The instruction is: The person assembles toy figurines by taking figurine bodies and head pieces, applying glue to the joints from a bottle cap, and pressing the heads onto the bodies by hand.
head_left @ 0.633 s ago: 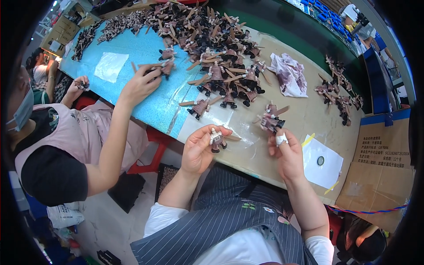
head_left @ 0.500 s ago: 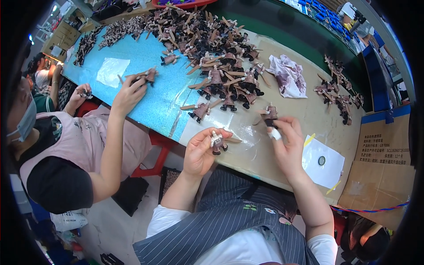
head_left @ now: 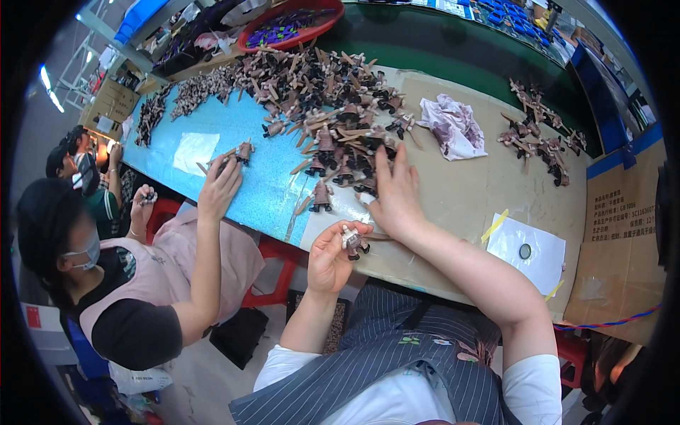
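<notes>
Near the table's front edge, my left hand (head_left: pixel 329 259) pinches a small doll figurine (head_left: pixel 352 243) with a pale top, a brownish body and dark feet. A tan strip sticks out to its right. My right hand (head_left: pixel 397 198) lies at the near right side of a big pile of similar figurines (head_left: pixel 333 99), its fingers stretched out onto them. White wrapping shows on one digit. What lies under its fingertips is partly hidden. One figurine (head_left: pixel 321 195) sits just in front of the pile, near my left hand.
A co-worker's hand (head_left: pixel 221 185) holds a figurine on the blue mat (head_left: pixel 258 188) at left. A stained cloth (head_left: pixel 453 127), a smaller figurine cluster (head_left: pixel 542 142) and a taped white paper sheet (head_left: pixel 520 273) lie to the right. Beside them stands a cardboard box (head_left: pixel 620 219). A red basin (head_left: pixel 322 30) stands behind.
My right hand has moved left and away from me, from above the bare board to the pile; the figurine it held no longer shows in it. My left hand keeps its figurine. The view has shifted.
</notes>
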`<state>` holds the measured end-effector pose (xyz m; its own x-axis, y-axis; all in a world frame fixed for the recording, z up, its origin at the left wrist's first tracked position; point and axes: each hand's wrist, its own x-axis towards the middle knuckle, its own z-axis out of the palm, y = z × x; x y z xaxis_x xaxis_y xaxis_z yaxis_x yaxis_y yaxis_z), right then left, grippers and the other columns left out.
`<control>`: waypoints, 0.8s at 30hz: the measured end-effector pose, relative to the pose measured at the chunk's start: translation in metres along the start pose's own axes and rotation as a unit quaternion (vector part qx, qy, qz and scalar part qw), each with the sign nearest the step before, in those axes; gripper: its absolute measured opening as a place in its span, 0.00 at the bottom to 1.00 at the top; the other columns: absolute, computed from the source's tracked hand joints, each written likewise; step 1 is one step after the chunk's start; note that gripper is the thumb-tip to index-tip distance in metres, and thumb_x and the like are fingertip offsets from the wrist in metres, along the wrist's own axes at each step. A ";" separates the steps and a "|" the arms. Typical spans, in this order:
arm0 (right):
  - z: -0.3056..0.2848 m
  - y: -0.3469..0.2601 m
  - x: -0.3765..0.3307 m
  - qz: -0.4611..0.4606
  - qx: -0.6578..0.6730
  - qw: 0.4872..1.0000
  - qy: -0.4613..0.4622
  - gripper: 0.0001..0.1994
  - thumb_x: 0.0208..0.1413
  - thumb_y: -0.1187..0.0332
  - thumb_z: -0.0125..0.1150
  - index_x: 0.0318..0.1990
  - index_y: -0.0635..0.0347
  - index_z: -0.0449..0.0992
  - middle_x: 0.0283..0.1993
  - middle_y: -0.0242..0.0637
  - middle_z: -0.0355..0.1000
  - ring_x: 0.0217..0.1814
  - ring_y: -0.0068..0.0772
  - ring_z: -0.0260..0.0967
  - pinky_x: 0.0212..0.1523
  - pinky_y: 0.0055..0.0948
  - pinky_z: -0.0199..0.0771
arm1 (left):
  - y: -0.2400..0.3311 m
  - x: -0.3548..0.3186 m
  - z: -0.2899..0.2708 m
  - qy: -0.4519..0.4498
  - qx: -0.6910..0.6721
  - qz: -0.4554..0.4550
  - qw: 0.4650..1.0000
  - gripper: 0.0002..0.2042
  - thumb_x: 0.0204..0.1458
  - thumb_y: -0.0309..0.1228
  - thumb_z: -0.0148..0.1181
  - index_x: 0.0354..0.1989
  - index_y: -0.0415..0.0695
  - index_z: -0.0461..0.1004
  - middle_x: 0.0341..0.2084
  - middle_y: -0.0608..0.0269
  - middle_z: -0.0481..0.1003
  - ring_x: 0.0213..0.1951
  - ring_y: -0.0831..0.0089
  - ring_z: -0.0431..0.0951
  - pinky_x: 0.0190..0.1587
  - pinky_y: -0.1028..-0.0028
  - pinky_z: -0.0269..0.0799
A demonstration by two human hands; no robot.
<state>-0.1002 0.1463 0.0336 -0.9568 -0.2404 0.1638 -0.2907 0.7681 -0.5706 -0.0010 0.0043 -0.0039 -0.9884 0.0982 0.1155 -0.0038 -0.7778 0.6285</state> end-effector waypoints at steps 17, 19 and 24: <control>-0.131 0.016 -0.102 -0.137 0.150 0.961 -0.187 0.21 0.51 0.65 0.64 0.51 0.67 0.72 0.57 0.55 0.66 0.62 0.53 0.63 0.61 0.44 0.63 | 0.001 0.002 0.008 0.038 0.029 0.008 0.999 0.13 0.64 0.29 0.46 0.52 0.34 0.69 0.48 0.48 0.74 0.54 0.59 0.73 0.54 0.66 0.70; -0.149 0.030 -0.135 -0.094 0.171 0.963 -0.187 0.20 0.51 0.65 0.65 0.49 0.67 0.73 0.53 0.52 0.70 0.57 0.51 0.68 0.57 0.42 0.67 | 0.002 0.000 0.008 0.043 0.036 0.012 0.998 0.13 0.64 0.29 0.46 0.52 0.34 0.69 0.48 0.48 0.74 0.54 0.59 0.73 0.53 0.66 0.70; -0.180 0.064 -0.204 0.051 0.226 0.968 -0.095 0.14 0.50 0.72 0.65 0.44 0.68 0.75 0.43 0.49 0.75 0.45 0.47 0.74 0.48 0.35 0.71 | -0.001 0.000 0.025 0.023 0.025 0.004 0.999 0.14 0.65 0.29 0.45 0.52 0.34 0.69 0.48 0.47 0.74 0.55 0.56 0.73 0.53 0.66 0.72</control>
<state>0.0739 0.3513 0.1085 -0.9486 -0.3142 -0.0377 -0.1196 0.4661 -0.8766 0.0032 0.0210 0.0149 -0.9944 0.0620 0.0859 0.0111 -0.7460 0.6658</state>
